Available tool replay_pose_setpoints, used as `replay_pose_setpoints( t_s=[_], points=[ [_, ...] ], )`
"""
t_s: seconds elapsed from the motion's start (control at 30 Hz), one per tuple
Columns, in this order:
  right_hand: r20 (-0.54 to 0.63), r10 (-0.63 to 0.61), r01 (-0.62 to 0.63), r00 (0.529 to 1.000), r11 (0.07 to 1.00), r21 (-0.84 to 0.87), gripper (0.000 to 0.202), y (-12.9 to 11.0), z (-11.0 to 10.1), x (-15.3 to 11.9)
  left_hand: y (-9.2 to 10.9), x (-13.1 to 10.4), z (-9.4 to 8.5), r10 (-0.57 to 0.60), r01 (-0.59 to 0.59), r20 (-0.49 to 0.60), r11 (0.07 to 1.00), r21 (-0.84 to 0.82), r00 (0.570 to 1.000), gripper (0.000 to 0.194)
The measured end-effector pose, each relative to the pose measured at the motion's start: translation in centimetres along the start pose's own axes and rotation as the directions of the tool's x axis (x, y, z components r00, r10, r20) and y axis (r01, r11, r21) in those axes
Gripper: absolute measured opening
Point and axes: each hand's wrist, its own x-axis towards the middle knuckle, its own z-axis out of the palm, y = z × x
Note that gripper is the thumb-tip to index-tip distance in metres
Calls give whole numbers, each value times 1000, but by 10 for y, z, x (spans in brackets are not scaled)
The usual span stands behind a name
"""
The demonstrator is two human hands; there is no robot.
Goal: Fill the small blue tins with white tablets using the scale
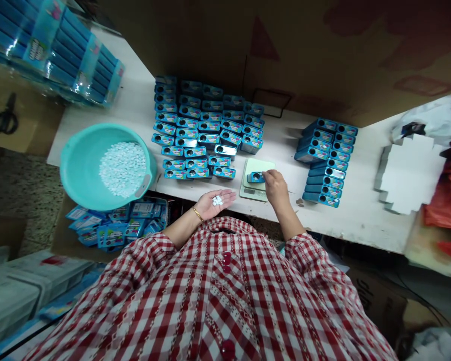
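Palm up, my left hand [212, 203] lies flat with its fingers stretched out, carrying a small heap of white pellets [217, 200]. My right hand [276, 189] is closed in a pinch at the right end of a small blue box [254, 177]. Whether its fingertips grip the box or a small piece above it, I cannot make out. This box stands on a pale green scale [251, 193], with a dark round hole in its top. To the left, a turquoise tub [75, 173] holds many white pellets [122, 168].
Rows of blue boxes [209, 127] stand behind my hands. Another group of them [325, 163] is on the right of the white table [361, 215]. A big cardboard box [218, 45] rises at the back. Blue packets [116, 233] fill a carton below; scissors [4, 120] lie left.
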Motion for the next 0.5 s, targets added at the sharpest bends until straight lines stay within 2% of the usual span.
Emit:
replay_pose_setpoints(
  t_s=[0.1,0.23,0.3,0.4,0.5],
  points=[
    [71,-71,70,995,997,16,31,-7,-2,4,1,0,-3,3,-3,2,1000,4,1000,34],
    [-14,-39,39,999,997,67,30,-22,-13,-7,1,0,-1,3,-3,28,1000,8,1000,34],
    [-9,-80,81,997,990,111,29,-39,-14,-20,-2,0,-1,-14,14,47,1000,3,999,33],
    [143,-258,229,955,954,195,27,-76,-4,-38,-10,0,-1,-37,39,69,999,-30,997,33],
    [305,-340,278,890,933,228,31,-106,10,-47,-18,-2,-1,-50,52,46,997,-48,998,36]
  ],
)
